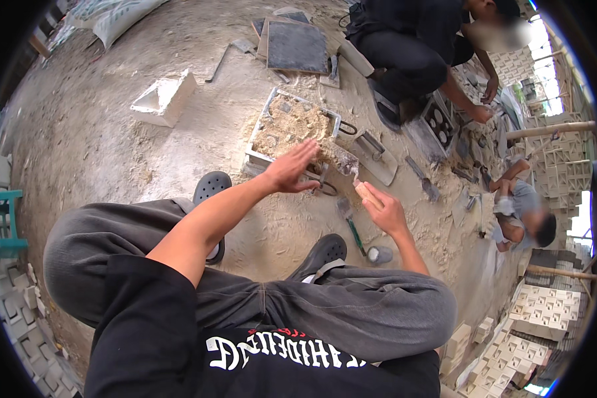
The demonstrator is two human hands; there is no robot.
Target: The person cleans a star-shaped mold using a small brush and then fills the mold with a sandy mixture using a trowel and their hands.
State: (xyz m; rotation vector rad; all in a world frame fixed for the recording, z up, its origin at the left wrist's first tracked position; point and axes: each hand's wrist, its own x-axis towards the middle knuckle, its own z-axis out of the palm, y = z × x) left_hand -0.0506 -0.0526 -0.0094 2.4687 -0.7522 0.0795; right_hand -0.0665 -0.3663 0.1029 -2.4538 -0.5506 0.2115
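Note:
A square metal mould [259, 158] sits on the ground before me, heaped with damp, sandy mortar [290, 126]. My right hand [385, 211] is closed round the wooden handle of a trowel [338, 158]. The trowel's mortar-caked blade reaches the mould's right side. My left hand [293, 167] is held flat, fingers stretched out, over the mould's near right corner beside the blade. It grips nothing; whether it touches the mortar I cannot tell.
Right of the mould lie a broad flat trowel [377, 159], a brush [351, 225] and a small cup [379, 255]. A white block [166, 98] stands at left, dark plates [297, 46] beyond. Two people [411, 46] [530, 209] crouch at right; one handles another mould [434, 127].

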